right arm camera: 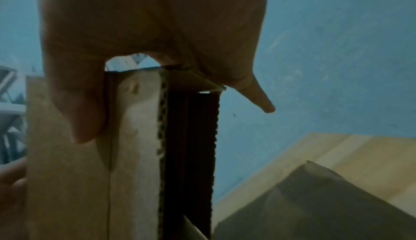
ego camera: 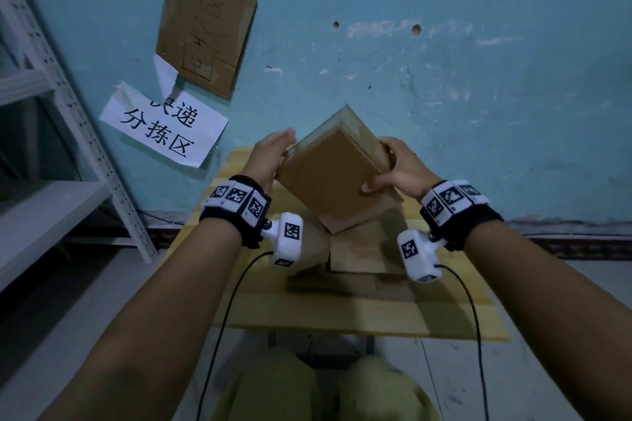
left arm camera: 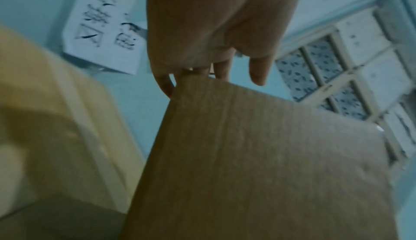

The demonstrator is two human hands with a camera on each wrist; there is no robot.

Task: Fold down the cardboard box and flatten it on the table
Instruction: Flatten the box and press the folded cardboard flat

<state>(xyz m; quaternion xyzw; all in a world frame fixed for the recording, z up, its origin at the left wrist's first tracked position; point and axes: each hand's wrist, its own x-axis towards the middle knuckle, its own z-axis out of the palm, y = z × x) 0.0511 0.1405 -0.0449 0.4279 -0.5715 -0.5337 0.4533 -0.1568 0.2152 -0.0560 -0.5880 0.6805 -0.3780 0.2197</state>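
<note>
I hold a brown cardboard box [ego camera: 331, 178] tilted in the air above the wooden table [ego camera: 246, 311], one corner pointing up towards the wall. My left hand [ego camera: 272, 154] grips its upper left edge; in the left wrist view the fingers [left arm camera: 223, 69] reach over the top corner of a box panel [left arm camera: 258, 155]. On the right side, my right hand [ego camera: 396, 167] grips the box. The right wrist view shows the thumb [right arm camera: 83, 110] pressed on the box's outer face [right arm camera: 135, 155], the other fingers behind it, and a dark gap beside a corrugated edge.
Flattened cardboard pieces [ego camera: 355, 260] lie stacked on the table under the box. A blue wall stands close behind, with a paper sign [ego camera: 164, 126] and a cardboard sheet [ego camera: 205, 27] stuck on it. A metal shelf rack [ego camera: 68, 120] stands to the left.
</note>
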